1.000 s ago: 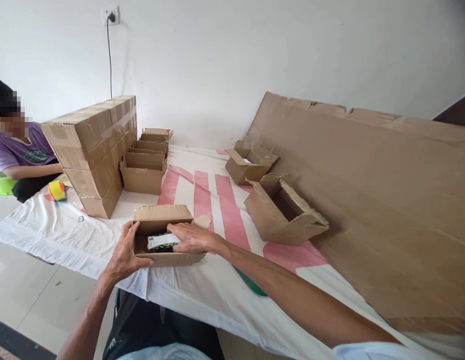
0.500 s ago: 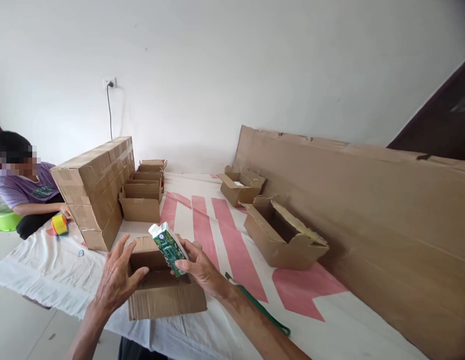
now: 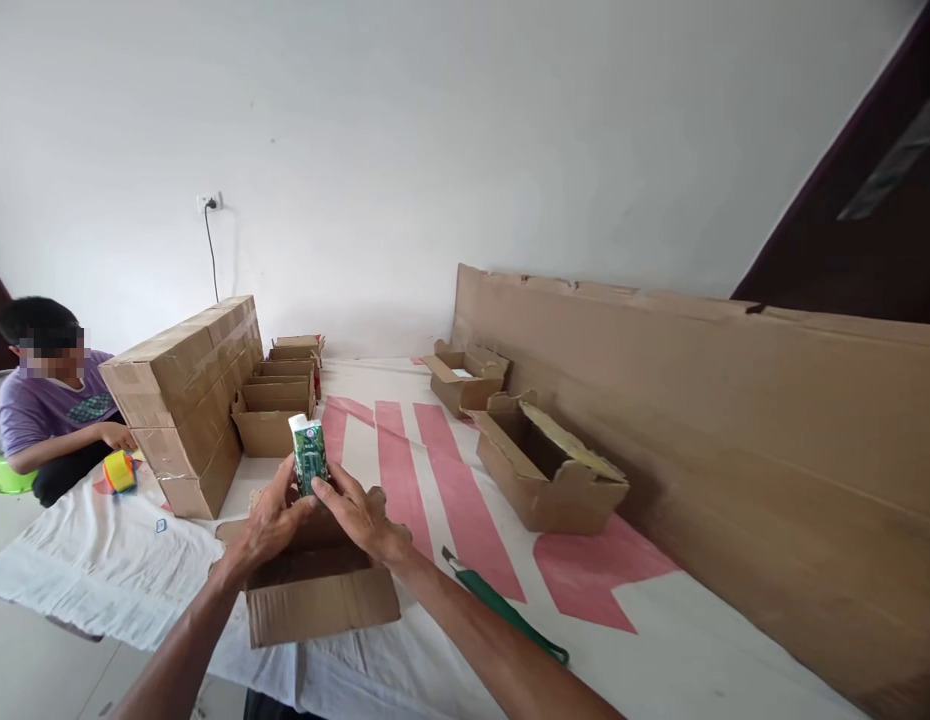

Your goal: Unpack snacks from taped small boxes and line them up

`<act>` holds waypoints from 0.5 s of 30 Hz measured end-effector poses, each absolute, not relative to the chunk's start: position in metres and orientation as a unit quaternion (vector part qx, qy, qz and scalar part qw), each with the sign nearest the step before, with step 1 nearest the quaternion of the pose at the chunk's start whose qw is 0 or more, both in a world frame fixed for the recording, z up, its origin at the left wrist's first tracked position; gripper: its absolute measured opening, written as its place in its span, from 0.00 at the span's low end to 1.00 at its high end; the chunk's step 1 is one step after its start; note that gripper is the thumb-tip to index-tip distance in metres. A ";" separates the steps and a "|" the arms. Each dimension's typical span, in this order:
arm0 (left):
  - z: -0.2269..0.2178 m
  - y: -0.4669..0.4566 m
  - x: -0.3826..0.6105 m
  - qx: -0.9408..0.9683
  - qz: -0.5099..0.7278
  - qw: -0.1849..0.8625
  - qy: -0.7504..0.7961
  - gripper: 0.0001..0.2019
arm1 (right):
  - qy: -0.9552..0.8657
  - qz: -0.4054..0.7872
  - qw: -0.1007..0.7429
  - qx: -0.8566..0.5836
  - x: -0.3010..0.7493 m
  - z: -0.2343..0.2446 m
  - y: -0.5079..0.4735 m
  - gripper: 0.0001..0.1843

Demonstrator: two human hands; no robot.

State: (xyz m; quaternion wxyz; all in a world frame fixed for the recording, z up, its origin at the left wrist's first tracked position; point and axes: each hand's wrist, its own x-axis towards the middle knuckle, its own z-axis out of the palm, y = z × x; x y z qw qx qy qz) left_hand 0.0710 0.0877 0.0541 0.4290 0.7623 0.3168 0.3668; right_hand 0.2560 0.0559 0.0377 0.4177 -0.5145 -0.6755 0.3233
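Both my hands hold a small green and white carton [image 3: 309, 454] upright above an open cardboard box [image 3: 319, 590]. My left hand [image 3: 268, 525] grips the carton's lower left side with curled fingers. On the other side, my right hand [image 3: 362, 518] pinches its lower right edge. The box lies on a white cloth with red stripes [image 3: 442, 480], near the table's front edge.
A stack of taped boxes [image 3: 184, 400] and a row of open boxes [image 3: 274, 405] stand at the left. Two more open boxes [image 3: 544, 470] [image 3: 465, 375] sit by a large cardboard sheet [image 3: 697, 440]. A green-handled cutter [image 3: 506, 620] lies beside my right arm. A person [image 3: 49, 400] sits at far left near a tape roll [image 3: 118, 470].
My right hand took the carton out of the box and raised it upright. My left hand left the box's side and came up to the carton. The view tilted upward.
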 end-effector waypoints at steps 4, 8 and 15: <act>0.053 0.135 0.071 0.726 0.349 0.500 0.318 0.44 | -0.621 0.423 0.494 -0.438 0.252 0.039 0.100 0.27; 0.056 0.165 0.074 0.711 0.342 0.521 0.328 0.44 | -0.622 0.425 0.485 -0.444 0.252 0.046 0.127 0.23; 0.040 0.180 0.077 0.685 0.341 0.540 0.351 0.42 | -0.624 0.417 0.488 -0.446 0.254 0.036 0.141 0.24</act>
